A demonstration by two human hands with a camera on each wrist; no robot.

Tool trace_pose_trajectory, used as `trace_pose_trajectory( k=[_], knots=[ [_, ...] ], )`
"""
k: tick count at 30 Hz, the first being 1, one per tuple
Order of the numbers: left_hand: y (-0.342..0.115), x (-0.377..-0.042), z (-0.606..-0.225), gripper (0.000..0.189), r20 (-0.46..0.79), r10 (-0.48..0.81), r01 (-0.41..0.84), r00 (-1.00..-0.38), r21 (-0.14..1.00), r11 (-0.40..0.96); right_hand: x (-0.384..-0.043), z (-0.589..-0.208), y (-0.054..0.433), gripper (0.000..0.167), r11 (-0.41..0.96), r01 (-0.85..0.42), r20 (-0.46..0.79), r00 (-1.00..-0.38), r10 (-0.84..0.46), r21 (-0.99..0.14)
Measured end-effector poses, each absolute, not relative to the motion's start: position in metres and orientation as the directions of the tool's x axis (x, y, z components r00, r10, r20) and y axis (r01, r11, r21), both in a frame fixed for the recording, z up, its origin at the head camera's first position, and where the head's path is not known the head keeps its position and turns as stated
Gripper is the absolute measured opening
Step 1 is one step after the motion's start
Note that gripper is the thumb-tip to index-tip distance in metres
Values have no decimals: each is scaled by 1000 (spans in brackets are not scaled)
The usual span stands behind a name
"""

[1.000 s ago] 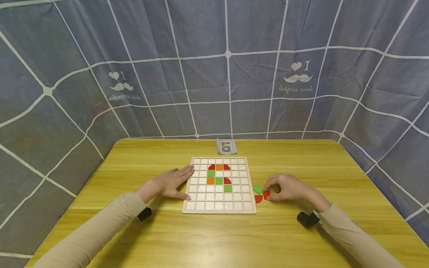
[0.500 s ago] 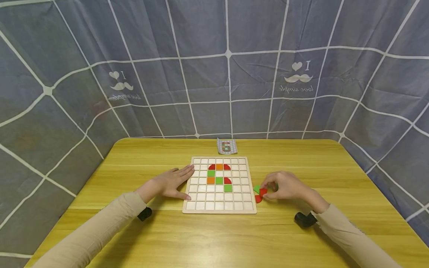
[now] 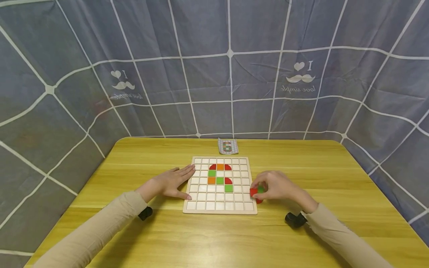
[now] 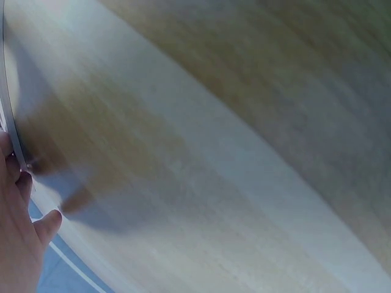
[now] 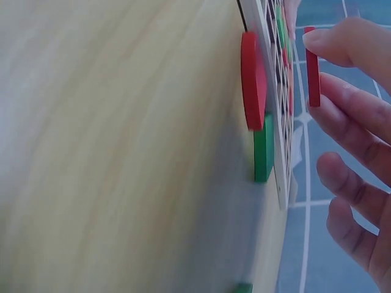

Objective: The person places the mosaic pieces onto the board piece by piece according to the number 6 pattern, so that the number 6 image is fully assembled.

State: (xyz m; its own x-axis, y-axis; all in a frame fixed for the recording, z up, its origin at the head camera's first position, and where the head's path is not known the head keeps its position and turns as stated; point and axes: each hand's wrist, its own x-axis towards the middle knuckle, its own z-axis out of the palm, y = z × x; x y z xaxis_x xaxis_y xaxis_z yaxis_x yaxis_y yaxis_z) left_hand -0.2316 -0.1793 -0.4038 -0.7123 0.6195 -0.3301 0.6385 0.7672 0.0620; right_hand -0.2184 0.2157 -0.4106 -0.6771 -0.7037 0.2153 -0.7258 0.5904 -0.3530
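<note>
A wooden grid board (image 3: 219, 213) lies mid-table, with several red, orange and green tiles in its squares. My left hand (image 3: 172, 183) is spread at the board's left side, fingertips and thumb touching its rim. Between thumb and fingers, my right hand (image 3: 276, 187) pinches a red tile (image 3: 253, 192) over the board's right edge. The right wrist view shows this red tile (image 5: 313, 67) edge-on, held clear of the table. Below that hand lie a rounded red tile (image 5: 253, 79) and a green tile (image 5: 263, 152), beside the board and partly hidden in the head view.
Behind the board sits a small paper card (image 3: 228, 146) printed with a coloured grid pattern. Another green piece (image 5: 243, 287) just enters the bottom of the right wrist view. A grey curtain (image 3: 207, 74) with white lines hangs behind the wooden table (image 3: 214, 242).
My right hand has picked the red tile up from beside the other loose tiles and moved left with it to the board's right edge. The left hand has stayed in place.
</note>
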Motion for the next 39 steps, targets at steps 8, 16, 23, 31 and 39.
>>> trace_pose_trajectory(
  k=[8,16,23,31,39],
  knots=[
    [-179,-231,-404,103,-332,614,633,-716,63,772,-218,-411,201,22,580,-738,207,-663,-720,-345],
    [-179,-232,-405,104,-333,614,631,-716,69,773,-218,-412,187,21,578,-750,208,-651,-730,-321],
    [-180,-232,-404,103,-332,617,634,-714,68,770,-217,-410,174,20,562,-765,211,-633,-745,-313],
    [-180,-231,-406,103,-325,622,640,-712,63,766,-217,-409,160,20,549,-785,205,-610,-765,-288],
    [-180,-232,-405,103,-329,619,635,-713,70,769,-215,-407,148,19,569,-776,175,-621,-764,-272]
  ],
)
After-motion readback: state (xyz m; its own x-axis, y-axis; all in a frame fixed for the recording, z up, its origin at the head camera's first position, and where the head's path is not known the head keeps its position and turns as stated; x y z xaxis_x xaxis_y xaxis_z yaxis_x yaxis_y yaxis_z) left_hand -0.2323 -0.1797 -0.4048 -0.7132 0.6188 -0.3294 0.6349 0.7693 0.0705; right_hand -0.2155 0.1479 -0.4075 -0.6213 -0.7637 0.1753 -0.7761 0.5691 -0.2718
